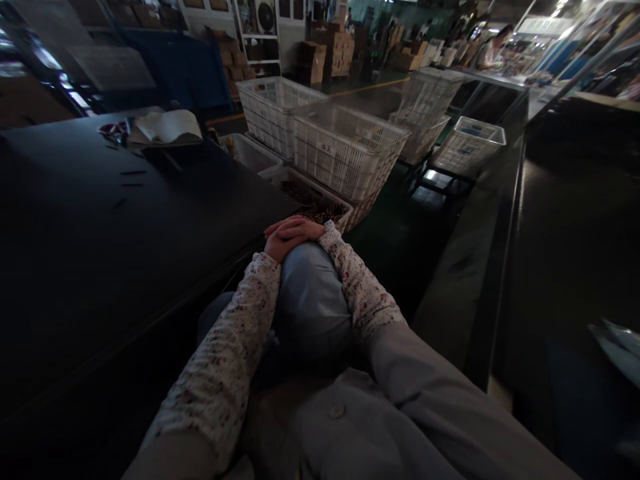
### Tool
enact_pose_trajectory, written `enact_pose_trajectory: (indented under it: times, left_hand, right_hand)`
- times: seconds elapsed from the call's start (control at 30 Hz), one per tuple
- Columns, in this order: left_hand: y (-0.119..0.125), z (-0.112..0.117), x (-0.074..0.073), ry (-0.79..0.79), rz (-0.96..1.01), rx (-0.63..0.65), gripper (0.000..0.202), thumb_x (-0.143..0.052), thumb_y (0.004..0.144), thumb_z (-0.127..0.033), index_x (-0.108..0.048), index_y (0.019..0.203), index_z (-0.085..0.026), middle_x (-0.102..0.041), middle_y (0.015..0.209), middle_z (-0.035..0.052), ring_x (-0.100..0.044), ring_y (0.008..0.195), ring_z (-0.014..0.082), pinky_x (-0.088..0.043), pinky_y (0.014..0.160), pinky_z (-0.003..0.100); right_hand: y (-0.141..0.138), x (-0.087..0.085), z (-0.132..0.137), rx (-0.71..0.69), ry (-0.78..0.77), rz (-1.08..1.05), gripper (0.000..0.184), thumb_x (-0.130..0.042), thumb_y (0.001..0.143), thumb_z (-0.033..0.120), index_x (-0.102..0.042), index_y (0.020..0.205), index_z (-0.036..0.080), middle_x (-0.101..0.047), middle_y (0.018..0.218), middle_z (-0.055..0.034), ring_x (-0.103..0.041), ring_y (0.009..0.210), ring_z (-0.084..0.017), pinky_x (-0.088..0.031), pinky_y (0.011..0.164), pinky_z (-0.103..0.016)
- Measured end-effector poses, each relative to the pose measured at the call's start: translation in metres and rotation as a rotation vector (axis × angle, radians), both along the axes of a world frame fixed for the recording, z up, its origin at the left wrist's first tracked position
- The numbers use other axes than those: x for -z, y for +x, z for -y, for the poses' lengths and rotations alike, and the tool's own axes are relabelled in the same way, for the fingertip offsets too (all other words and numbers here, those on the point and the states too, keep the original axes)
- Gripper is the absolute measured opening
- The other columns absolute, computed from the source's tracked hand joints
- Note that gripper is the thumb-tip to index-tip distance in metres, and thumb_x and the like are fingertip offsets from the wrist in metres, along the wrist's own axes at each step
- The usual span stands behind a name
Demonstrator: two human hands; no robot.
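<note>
Right hand (300,230) folded over left hand (276,248) on a knee (310,293).
Right fingers (285,229) lie closed, empty; left fingers are hidden; a white crate (320,190) of small metal parts (313,205) is just beyond.

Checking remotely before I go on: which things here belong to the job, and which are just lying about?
At hand: left hand, right hand, clasped on a knee; low crate of small brass-coloured parts.
Lying about: white plastic crates, papers, black bench.
</note>
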State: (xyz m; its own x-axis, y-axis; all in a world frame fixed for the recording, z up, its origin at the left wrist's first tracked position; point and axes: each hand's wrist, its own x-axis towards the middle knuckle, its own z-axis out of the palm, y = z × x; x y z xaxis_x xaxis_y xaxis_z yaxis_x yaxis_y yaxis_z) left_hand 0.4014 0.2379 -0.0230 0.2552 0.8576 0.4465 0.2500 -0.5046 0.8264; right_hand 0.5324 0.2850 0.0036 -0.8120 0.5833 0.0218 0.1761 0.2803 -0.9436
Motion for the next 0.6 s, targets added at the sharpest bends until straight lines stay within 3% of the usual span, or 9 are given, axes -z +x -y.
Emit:
enact_pose_trajectory:
  times: [0.2,0.37,0.6]
  left_hand:
    - [-0.0025,-0.0078,0.0064,0.002,-0.031,0.017,0.048,-0.066,0.074,-0.045,-0.065,0.111,-0.015,-0.057,0.127,0.0099,-0.05,0.122,0.0246,-0.036,0.109,0.041]
    - [0.0013,-0.005,0.0041,0.009,0.026,0.003,0.048,-0.066,0.073,-0.047,-0.065,0.108,-0.014,-0.059,0.123,0.0105,-0.052,0.12,0.0246,-0.038,0.108,0.041]
    - [0.0027,-0.0017,0.0005,0.02,0.036,0.009,0.042,-0.065,0.075,-0.043,-0.065,0.106,-0.015,-0.059,0.122,0.0111,-0.053,0.119,0.0244,-0.038,0.108,0.043]
  right_hand:
    - [0.0046,-0.0007,0.0068,0.031,-0.002,-0.035,0.036,-0.047,0.086,0.026,-0.057,0.108,-0.001,-0.05,0.122,-0.0118,-0.041,0.121,-0.009,-0.033,0.108,-0.019]
    - [0.0065,-0.0026,0.0074,0.036,0.006,-0.069,0.036,-0.048,0.084,0.029,-0.06,0.104,0.001,-0.05,0.123,-0.0091,-0.04,0.123,-0.011,-0.033,0.108,-0.019]
    - [0.0007,-0.0022,0.0085,0.051,-0.024,-0.025,0.037,-0.044,0.086,0.021,-0.057,0.113,-0.001,-0.05,0.123,-0.0129,-0.044,0.116,-0.008,-0.036,0.106,-0.018]
